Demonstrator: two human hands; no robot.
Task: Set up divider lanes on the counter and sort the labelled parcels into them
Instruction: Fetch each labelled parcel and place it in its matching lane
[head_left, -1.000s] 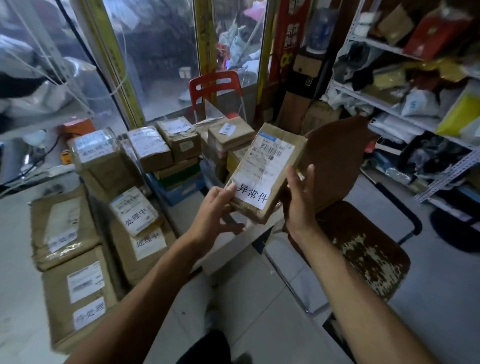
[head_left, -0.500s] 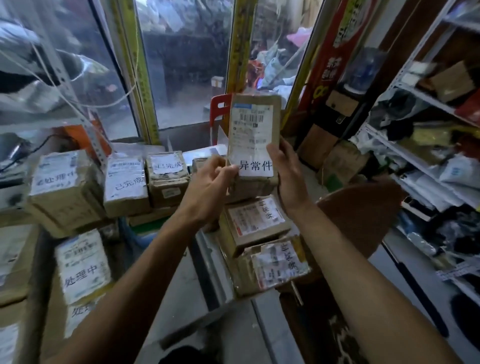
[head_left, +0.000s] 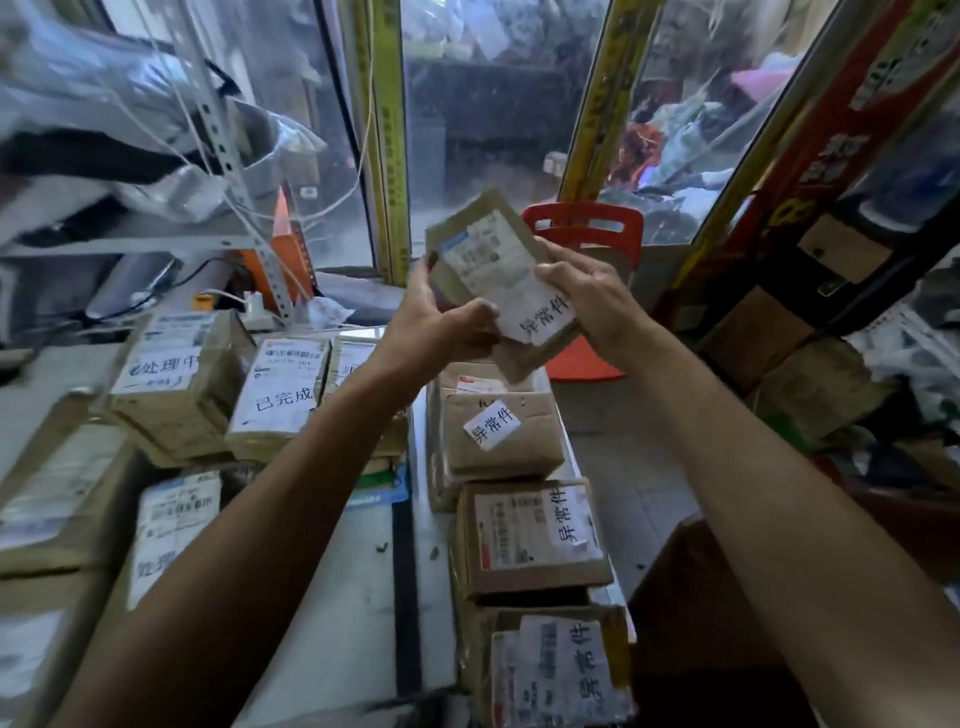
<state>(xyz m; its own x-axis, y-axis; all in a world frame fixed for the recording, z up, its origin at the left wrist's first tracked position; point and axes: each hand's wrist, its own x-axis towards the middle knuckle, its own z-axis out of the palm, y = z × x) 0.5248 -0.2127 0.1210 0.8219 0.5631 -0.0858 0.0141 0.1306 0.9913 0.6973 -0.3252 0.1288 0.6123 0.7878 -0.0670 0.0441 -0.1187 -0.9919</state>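
**Parcel marked 异常件 held above the right-hand lane**

Glass panes with yellow-taped frames and a red plastic chair (head_left: 584, 228) stand behind the desk (head_left: 358, 597), where a dark divider strip (head_left: 408, 597) runs away from the viewer. Right of it three cardboard parcels lie in a row, each tagged 异常件: the far one (head_left: 498, 431), the middle one (head_left: 530, 540) and the near one (head_left: 550, 670). Left of it one parcel (head_left: 280, 395) reads 已完成 and another (head_left: 171, 374) 处理中. Both hands hold a flat brown parcel (head_left: 501, 275) in the air over the far box: the left hand (head_left: 441, 322) grips its lower left edge, the right hand (head_left: 587, 301) its right side. Its white shipping label is blurred; the sticker below reads 异常件. Its long axis tilts from upper left to lower right, label towards the camera.
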